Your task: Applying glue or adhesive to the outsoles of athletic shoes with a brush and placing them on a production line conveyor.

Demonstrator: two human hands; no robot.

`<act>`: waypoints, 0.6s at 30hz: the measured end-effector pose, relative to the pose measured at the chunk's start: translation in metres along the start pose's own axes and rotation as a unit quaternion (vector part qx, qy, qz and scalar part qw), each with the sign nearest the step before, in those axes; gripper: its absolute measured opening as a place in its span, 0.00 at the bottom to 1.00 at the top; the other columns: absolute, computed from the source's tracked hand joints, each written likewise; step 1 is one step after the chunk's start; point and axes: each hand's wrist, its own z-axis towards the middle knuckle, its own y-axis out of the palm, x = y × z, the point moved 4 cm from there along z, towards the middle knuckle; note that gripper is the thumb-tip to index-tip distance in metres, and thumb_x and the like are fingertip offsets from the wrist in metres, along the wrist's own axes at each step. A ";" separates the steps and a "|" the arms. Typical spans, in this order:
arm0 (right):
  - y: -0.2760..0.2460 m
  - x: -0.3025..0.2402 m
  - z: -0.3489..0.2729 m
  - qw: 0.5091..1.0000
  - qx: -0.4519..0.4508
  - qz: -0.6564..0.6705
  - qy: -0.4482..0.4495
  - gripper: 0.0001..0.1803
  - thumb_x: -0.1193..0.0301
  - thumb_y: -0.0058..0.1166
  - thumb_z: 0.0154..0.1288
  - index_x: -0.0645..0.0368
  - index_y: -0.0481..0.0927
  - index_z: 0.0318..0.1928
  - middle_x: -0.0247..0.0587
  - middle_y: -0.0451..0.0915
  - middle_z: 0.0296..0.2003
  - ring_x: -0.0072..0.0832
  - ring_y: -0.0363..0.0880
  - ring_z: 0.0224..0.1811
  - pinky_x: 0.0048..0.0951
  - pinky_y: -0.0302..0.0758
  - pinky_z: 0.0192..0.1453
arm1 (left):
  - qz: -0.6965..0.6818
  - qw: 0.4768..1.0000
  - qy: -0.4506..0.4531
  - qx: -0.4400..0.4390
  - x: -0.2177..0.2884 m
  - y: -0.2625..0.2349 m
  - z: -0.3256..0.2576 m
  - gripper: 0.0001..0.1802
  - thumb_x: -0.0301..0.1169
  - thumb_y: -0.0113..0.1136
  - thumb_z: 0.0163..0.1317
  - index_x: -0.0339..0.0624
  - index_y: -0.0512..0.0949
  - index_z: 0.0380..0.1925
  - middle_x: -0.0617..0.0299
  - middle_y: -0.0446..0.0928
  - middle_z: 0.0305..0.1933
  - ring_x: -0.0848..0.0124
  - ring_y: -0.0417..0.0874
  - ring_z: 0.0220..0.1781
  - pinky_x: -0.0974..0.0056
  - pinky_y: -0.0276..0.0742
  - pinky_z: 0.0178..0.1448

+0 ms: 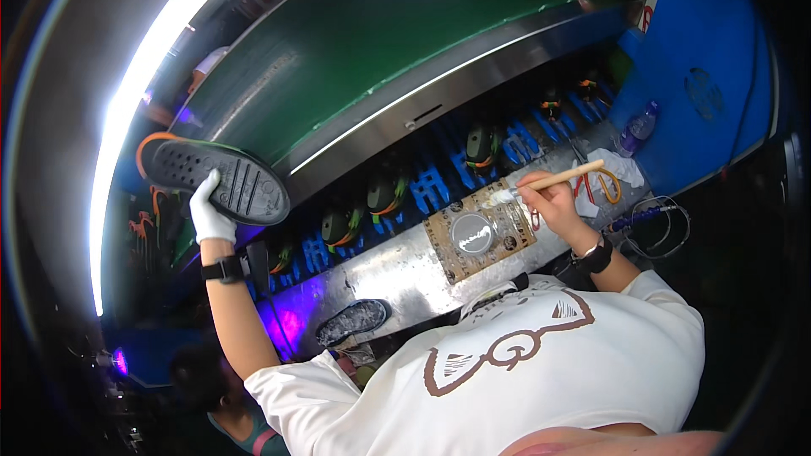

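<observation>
My left hand [209,211], in a white glove with a black wristband, is raised and grips a black shoe sole [215,177] with an orange rim, tread side facing me. My right hand [553,200], wearing a black watch, holds a wooden-handled brush [549,181] whose bristles rest at the edge of a stained brown board [498,241]. On that board sits a round dark glue tin [471,233]. Another dark sole [353,321] lies on the metal bench [397,274] near my chest.
A conveyor with blue holders [431,188] carries several dark shoes with green and orange trim behind the bench. Orange-handled scissors [604,188], a white rag [621,167] and a plastic bottle [639,127] lie at the right. Another person's head [198,376] shows lower left.
</observation>
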 end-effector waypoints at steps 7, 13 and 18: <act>0.008 0.058 0.011 0.991 -0.086 -0.100 0.038 0.05 0.75 0.52 0.57 0.62 0.74 0.34 0.28 0.71 0.25 0.11 0.67 0.25 0.14 0.65 0.28 | -0.220 0.963 0.042 -0.147 -0.066 0.036 -0.127 0.39 0.36 0.53 0.44 0.38 0.55 0.59 0.47 0.65 0.54 0.54 0.68 0.55 0.52 0.63 0.59; 0.027 0.086 0.009 0.973 -0.155 -0.155 0.067 0.06 0.74 0.53 0.56 0.63 0.75 0.34 0.31 0.73 0.25 0.15 0.69 0.25 0.16 0.67 0.29 | -0.383 0.910 -0.069 -0.143 -0.153 0.045 -0.183 0.38 0.45 0.55 0.50 0.40 0.56 0.59 0.41 0.59 0.59 0.49 0.62 0.60 0.48 0.64 0.58; 0.029 0.101 0.007 0.963 -0.177 -0.193 0.065 0.06 0.74 0.54 0.55 0.64 0.75 0.33 0.33 0.74 0.24 0.16 0.70 0.25 0.17 0.67 0.28 | -0.432 0.884 -0.149 -0.099 -0.196 0.041 -0.212 0.34 0.49 0.46 0.54 0.37 0.61 0.56 0.39 0.66 0.53 0.46 0.71 0.51 0.47 0.74 0.48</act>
